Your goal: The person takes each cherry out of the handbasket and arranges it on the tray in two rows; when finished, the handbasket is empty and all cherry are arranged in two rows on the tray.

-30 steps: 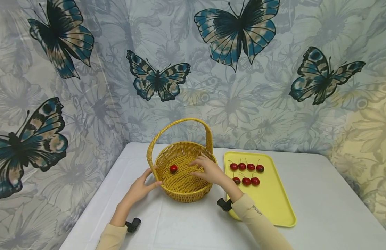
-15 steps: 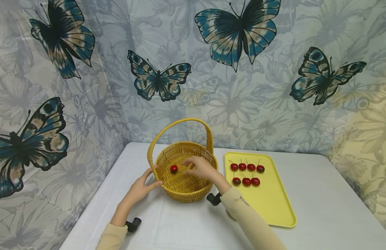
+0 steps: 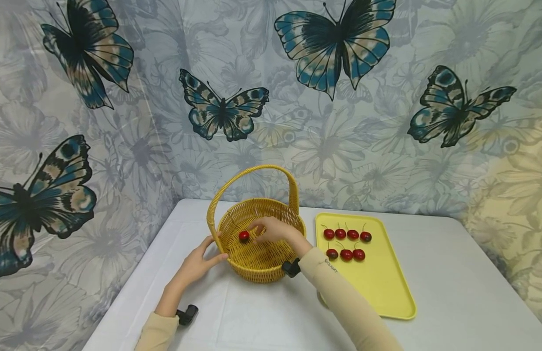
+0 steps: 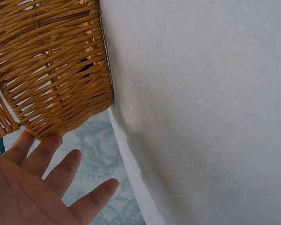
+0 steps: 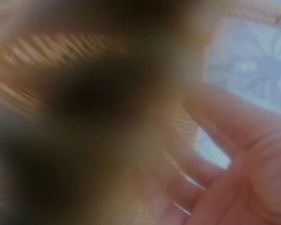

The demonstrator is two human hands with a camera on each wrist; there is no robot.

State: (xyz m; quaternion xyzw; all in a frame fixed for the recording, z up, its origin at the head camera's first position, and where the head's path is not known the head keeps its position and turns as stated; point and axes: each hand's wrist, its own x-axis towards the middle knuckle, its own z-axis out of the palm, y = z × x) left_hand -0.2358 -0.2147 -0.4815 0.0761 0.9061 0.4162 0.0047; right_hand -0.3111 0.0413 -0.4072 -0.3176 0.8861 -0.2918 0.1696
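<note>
A yellow wicker basket with a tall arched handle stands on the table. My left hand holds its left side at the handle's base, thumb in front and fingers behind; in the left wrist view two fingertips meet the wicker. One red cherry lies inside, toward the left. Over the basket's inside reaches my right hand, thumb and fingers apart, fingertips just right of the cherry, no thing seen between them. The right wrist view is largely blocked by a blurred dark shape, with the right hand behind it.
Right of the basket lies a yellow tray with several stemmed cherries in two rows at its far end. The right forearm crosses the tray's near left edge. A patterned cloth wall with butterflies rises behind the white table.
My right hand has moved left over the basket, its fingertips coming close to the cherry inside. The left hand, basket and tray cherries have stayed in place.
</note>
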